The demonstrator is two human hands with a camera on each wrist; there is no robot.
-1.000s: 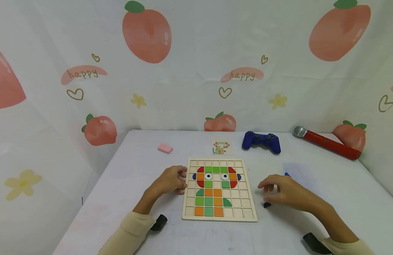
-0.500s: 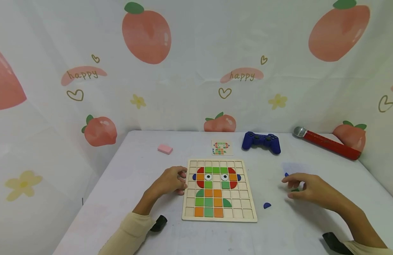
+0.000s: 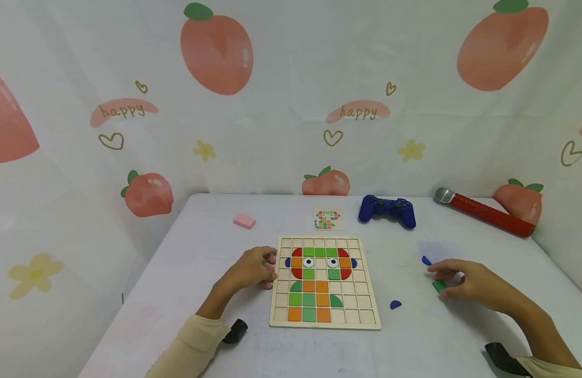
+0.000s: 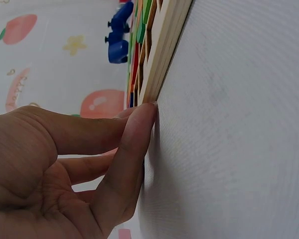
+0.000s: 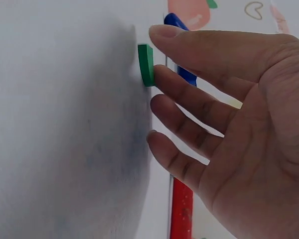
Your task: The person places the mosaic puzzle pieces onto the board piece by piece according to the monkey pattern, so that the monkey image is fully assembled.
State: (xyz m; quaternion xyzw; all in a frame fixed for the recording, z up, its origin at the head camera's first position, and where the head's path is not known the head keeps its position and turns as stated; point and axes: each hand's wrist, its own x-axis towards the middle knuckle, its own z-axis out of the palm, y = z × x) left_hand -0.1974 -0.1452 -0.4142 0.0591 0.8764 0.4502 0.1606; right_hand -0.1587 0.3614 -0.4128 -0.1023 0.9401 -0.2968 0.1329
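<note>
A wooden grid board [image 3: 345,286] lies on the table, with red, orange, green and blue pieces and two eye tiles set in its cells. My left hand [image 3: 254,269] holds its left edge, thumb and fingertips at the rim in the left wrist view. To the right of the board, my right hand [image 3: 470,283] is spread around a small green piece [image 3: 438,285]. In the right wrist view the thumb stands apart from that green piece [image 5: 146,65], while one fingertip is right at it. A blue half-round piece [image 3: 426,260] lies just beyond the fingers.
Another blue half-round piece [image 3: 395,304] lies between board and right hand. Behind the board are a pattern card [image 3: 329,218], a pink block [image 3: 244,220], a blue game controller [image 3: 387,211] and a red microphone [image 3: 489,212]. A peach-print cloth [image 3: 272,131] hangs behind the table.
My right hand has moved right, away from the board and the nearer blue half-round piece, to the green piece. The left hand has stayed at the board's edge.
</note>
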